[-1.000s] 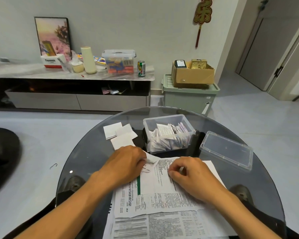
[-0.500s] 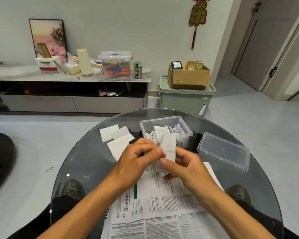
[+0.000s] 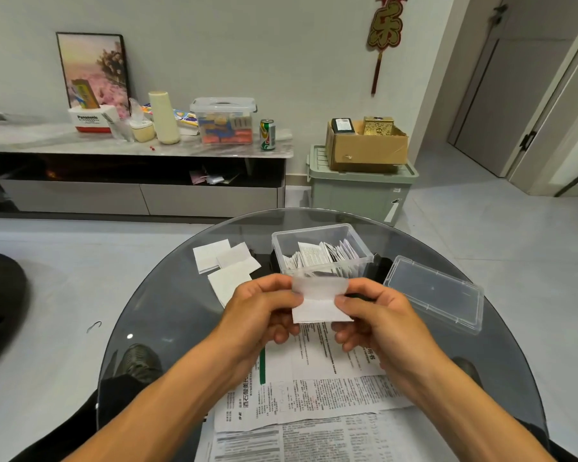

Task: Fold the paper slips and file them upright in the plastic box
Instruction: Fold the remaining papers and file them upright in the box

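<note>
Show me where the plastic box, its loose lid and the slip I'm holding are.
plastic box (image 3: 361,253): head view, on its right wall.
lid (image 3: 434,291): head view, on its flat middle.
paper slip (image 3: 317,306): head view, on the lower white part, between the hands.

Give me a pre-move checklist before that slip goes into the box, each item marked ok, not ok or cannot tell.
1. Paper slip pinched by both hands, left hand and right hand: ok.
2. Fold finished with a crisp crease: cannot tell, the top edge is blurred.
3. Plastic box open, lid lying off to its right: ok.
4. Room at the near end of the box in front of the filed slips: ok.
5. Filed slips standing upright: ok, though some lean.
6. Slip held clear of the printed sheets: ok.
</note>
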`<state>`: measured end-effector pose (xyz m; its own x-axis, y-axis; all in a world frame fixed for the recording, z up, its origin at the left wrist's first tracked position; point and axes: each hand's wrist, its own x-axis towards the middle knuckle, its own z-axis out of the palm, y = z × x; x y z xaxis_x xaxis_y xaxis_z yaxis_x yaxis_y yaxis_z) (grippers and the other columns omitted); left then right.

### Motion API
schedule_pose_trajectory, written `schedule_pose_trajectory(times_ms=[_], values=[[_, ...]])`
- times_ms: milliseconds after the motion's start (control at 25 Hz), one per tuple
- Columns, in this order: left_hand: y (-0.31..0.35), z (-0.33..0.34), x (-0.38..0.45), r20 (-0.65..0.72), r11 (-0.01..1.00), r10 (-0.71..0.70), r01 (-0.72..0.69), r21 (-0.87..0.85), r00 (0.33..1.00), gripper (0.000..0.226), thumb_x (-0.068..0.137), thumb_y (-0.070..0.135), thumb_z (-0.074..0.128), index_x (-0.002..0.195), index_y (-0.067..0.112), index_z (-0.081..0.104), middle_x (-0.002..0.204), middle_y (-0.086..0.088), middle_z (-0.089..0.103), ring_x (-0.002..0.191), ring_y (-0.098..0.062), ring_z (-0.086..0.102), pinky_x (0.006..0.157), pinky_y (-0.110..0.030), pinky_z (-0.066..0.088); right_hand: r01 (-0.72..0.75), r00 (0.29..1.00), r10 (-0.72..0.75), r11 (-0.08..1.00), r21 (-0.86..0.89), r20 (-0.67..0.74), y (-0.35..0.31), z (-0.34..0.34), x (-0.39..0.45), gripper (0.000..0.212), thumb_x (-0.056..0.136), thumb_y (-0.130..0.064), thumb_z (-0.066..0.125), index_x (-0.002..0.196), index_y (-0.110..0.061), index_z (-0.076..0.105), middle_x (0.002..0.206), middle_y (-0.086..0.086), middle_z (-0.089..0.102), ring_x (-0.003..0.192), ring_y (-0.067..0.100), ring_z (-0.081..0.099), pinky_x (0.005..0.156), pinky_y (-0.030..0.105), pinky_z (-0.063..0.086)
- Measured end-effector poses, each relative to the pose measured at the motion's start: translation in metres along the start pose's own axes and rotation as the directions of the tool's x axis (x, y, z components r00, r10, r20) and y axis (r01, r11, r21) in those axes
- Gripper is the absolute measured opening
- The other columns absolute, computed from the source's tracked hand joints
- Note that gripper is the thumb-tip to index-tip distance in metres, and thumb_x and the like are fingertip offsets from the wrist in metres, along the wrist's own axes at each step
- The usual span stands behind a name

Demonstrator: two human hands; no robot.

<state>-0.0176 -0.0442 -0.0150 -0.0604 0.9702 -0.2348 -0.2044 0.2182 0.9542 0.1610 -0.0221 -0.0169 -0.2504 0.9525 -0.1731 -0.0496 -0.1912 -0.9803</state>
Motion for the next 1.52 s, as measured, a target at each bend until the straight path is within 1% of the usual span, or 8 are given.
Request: schedule_pose_trajectory(times_ms=[240,480,600,720,880,960,1200,1520], values=[[-0.003,0.005,-0.001,-0.015,0.996,0.086,-0.086,-0.021,0.996,0.016,0.082,-0.004,0.069,0.079,0.008,0.08,0.076,-0.012,0.073,0.063,-0.013,0.064,0.051,-0.02,0.043,0.009,0.999,-0.022,0.952,0.305,0.042,-0.006,-0.006,0.002,0.023,0.094,-0.016,0.056,0.107,-0.003,0.069,0.091,0.02,0.071,0.071,0.028,0.065,0.055,0.032,0.054],[-0.008,0.012,-0.001,-0.062,0.996,0.084,-0.085,-0.012,0.994,0.013,0.081,-0.001,0.074,0.087,0.01,0.074,0.079,-0.012,0.076,0.068,-0.018,0.072,0.053,-0.021,0.048,0.034,0.992,-0.015,0.988,0.149,-0.129,0.004,-0.003,0.001,0.013,0.088,-0.012,0.069,0.091,0.0,0.072,0.078,0.014,0.07,0.064,0.016,0.065,0.054,0.025,0.056],[0.006,0.013,0.003,0.028,0.927,0.301,-0.299,0.224,0.953,0.013,0.089,0.004,0.068,0.096,0.015,0.071,0.085,-0.002,0.078,0.078,-0.015,0.073,0.063,-0.02,0.054,0.08,0.963,-0.051,0.992,0.102,-0.264,-0.011,-0.012,0.007,0.009,0.091,-0.01,0.065,0.092,-0.004,0.072,0.082,0.015,0.073,0.066,0.018,0.064,0.054,0.027,0.054],[0.033,0.015,0.041,0.207,0.616,0.524,-0.536,0.577,0.826,0.021,0.093,0.007,0.061,0.094,0.023,0.074,0.083,0.015,0.072,0.078,0.006,0.065,0.069,-0.012,0.048,0.129,0.91,-0.113,0.992,0.013,-0.399,-0.036,-0.038,0.032,0.009,0.092,-0.011,0.063,0.094,-0.004,0.069,0.088,0.017,0.075,0.07,0.023,0.066,0.055,0.03,0.053],[0.049,0.032,0.118,0.647,-0.04,0.28,-0.665,0.746,0.709,0.057,0.086,-0.004,0.042,0.12,0.032,0.068,0.106,0.006,0.065,0.105,-0.011,0.051,0.085,-0.032,0.046,0.102,0.885,-0.112,0.994,-0.046,-0.453,-0.052,-0.061,0.068,0.008,0.093,-0.014,0.06,0.096,-0.01,0.067,0.089,0.013,0.076,0.074,0.027,0.072,0.049,0.027,0.055],[0.045,0.037,0.138,0.725,-0.217,0.18,-0.692,0.688,0.665,0.064,0.081,-0.006,0.041,0.129,0.031,0.063,0.116,0.0,0.068,0.109,-0.021,0.049,0.088,-0.039,0.045,0.083,0.893,-0.108,0.994,-0.076,-0.437,-0.045,-0.065,0.075,0.007,0.093,-0.014,0.06,0.092,-0.011,0.066,0.085,0.013,0.075,0.068,0.025,0.071,0.047,0.027,0.054],[0.047,0.039,0.162,0.781,-0.283,0.119,-0.733,0.619,0.613,0.07,0.074,0.0,0.032,0.13,0.031,0.063,0.115,0.002,0.065,0.096,-0.024,0.048,0.082,-0.041,0.043,0.098,0.886,-0.191,0.967,-0.233,-0.422,-0.045,-0.073,0.078,0.008,0.094,-0.016,0.063,0.088,-0.015,0.068,0.079,0.005,0.074,0.051,0.017,0.065,0.048,0.027,0.053],[0.047,0.038,0.161,0.73,-0.192,0.035,-0.712,0.675,0.682,0.059,0.08,-0.005,0.043,0.121,0.029,0.067,0.127,0.011,0.065,0.1,-0.012,0.041,0.092,-0.038,0.044,0.11,0.85,-0.297,0.908,-0.405,-0.436,-0.053,-0.068,0.083,0.009,0.089,-0.015,0.069,0.081,-0.015,0.072,0.078,0.007,0.075,0.059,0.021,0.069,0.054,0.031,0.053]])
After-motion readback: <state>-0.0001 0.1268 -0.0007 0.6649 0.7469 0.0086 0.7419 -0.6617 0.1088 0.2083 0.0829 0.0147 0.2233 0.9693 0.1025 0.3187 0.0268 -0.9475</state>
